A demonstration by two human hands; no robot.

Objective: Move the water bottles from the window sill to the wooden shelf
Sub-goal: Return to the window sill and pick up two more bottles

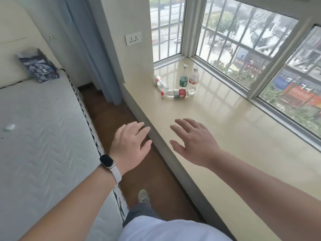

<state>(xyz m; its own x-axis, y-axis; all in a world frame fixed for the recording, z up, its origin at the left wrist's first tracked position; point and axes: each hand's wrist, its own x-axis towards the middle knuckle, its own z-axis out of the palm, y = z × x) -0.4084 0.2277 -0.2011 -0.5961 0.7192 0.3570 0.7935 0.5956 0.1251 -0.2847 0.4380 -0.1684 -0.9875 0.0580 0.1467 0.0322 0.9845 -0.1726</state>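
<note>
Window sill bears water bottles well beyond empty, spread left hand and right hand.

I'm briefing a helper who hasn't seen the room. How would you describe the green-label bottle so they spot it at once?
Follow the window sill to its far corner. Two bottles stand upright there: the green-label bottle is the left one, next to the red-label bottle. It alone has a green label.
</note>
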